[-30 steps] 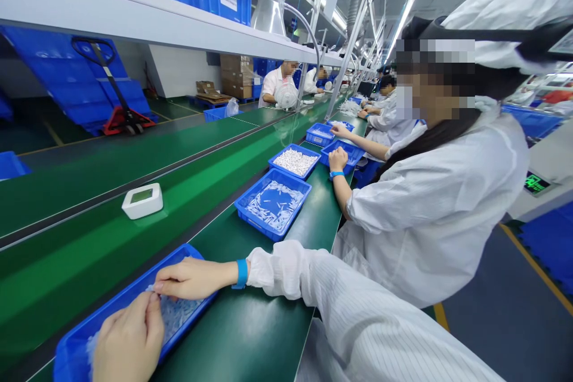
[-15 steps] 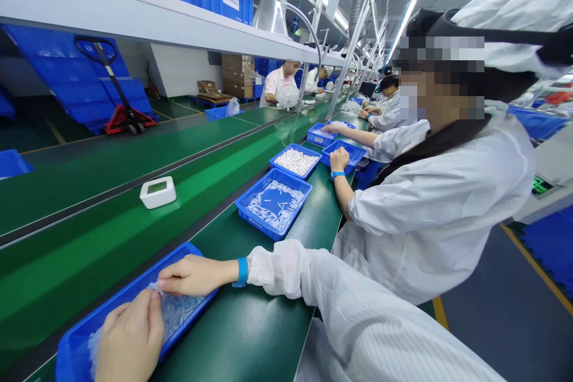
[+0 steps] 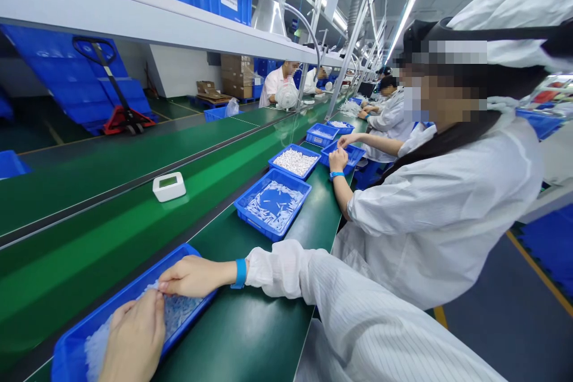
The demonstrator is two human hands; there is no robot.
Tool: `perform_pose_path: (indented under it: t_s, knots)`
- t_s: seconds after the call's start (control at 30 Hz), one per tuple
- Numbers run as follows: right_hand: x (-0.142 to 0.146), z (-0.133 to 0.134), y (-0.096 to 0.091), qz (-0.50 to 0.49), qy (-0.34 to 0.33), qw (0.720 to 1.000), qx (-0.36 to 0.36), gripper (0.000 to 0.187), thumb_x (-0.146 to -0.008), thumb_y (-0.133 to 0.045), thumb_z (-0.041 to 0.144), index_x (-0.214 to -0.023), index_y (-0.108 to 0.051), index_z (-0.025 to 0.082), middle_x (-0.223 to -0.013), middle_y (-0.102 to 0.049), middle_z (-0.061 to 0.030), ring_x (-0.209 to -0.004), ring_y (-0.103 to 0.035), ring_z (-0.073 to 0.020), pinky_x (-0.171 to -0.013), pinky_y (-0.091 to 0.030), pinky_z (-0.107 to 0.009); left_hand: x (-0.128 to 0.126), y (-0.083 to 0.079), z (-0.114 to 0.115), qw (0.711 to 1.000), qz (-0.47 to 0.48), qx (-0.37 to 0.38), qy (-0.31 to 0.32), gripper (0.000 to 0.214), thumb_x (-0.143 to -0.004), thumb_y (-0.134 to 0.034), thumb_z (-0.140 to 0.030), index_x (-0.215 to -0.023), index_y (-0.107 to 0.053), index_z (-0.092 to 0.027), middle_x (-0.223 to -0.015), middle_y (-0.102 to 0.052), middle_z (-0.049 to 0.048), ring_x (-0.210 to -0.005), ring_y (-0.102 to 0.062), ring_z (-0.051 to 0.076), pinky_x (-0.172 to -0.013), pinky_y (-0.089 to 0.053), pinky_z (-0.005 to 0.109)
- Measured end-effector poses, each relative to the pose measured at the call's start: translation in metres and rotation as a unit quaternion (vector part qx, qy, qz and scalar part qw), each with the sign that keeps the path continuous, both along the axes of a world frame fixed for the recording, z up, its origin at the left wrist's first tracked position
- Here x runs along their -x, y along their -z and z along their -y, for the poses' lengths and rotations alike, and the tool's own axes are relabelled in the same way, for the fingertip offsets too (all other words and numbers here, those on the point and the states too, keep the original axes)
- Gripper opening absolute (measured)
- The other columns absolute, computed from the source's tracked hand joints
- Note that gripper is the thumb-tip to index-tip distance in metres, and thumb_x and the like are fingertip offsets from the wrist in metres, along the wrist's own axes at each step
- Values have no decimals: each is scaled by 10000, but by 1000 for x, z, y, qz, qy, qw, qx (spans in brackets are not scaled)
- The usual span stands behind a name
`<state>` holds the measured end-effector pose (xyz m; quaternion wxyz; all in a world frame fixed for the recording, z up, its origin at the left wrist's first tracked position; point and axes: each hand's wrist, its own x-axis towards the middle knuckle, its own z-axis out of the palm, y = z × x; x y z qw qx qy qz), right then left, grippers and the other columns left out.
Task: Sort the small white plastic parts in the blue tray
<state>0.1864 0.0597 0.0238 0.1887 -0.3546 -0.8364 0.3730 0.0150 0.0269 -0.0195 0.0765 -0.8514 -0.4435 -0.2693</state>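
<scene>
My left hand [image 3: 136, 331] and my right hand [image 3: 190, 276] meet fingertip to fingertip over a long blue tray [image 3: 71, 343] at the lower left. Inside it lie many small translucent whitish pieces [image 3: 181, 313], heaped at both ends. Both hands are closed in a pinch. Whatever sits between the fingertips is too small and covered to name. A blue band [image 3: 240, 273] circles my right wrist, just below a white sleeve cuff.
Further along the green bench stand a blue tray of translucent strips [image 3: 244, 210] and another of small white parts [image 3: 272, 162]. A white device with a screen [image 3: 169, 187] rests on the green belt. At right sits a co-worker in white [image 3: 443, 197], hands over a tray.
The white device has travelled right along the belt. The co-worker's farther hand has come back from a tray to join the nearer one. My left hand has shifted slightly right.
</scene>
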Motion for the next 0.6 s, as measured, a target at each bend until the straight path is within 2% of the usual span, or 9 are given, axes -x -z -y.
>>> perform_pose_path:
  t_s: [0.23, 0.37, 0.47, 0.6]
  knots:
    - [-2, 3, -3, -53, 1, 999, 14, 239, -924, -422, 249, -703, -451, 161, -651, -449, 52, -654, -415, -74, -645, -328, -181, -1, -11, 6, 999, 15, 28, -20, 289, -920, -279, -304, -739, -484, -212, -564, -587, 7, -541, -543, 182, -674, -355, 332]
    - [-3, 2, 0, -98, -25, 993, 69, 274, -935, -410, 270, -684, -428, 160, -605, -439, 53, -618, -408, -75, -637, -338, -189, 0, -15, 7, 996, 56, 71, -24, 274, -914, -314, -358, -753, -491, -224, -524, -566, -16, -538, -550, 184, -631, -359, 313]
    - [-4, 0, 4, -152, -44, 981, 110, 304, -939, -415, 323, -682, -423, 161, -575, -421, 53, -593, -396, -75, -635, -347, -197, 2, -14, 5, 993, 78, 90, -21, 267, -903, -326, -357, -754, -504, -225, -562, -591, -8, -568, -565, 186, -626, -377, 302]
    - [-8, 1, 3, -167, -62, 978, 105, 307, -938, -421, 352, -701, -443, 159, -572, -415, 56, -582, -389, -71, -632, -351, -195, 6, -9, 3, 994, 70, 84, -16, 276, -883, -338, -338, -753, -549, -214, -661, -651, 23, -619, -584, 193, -640, -394, 305]
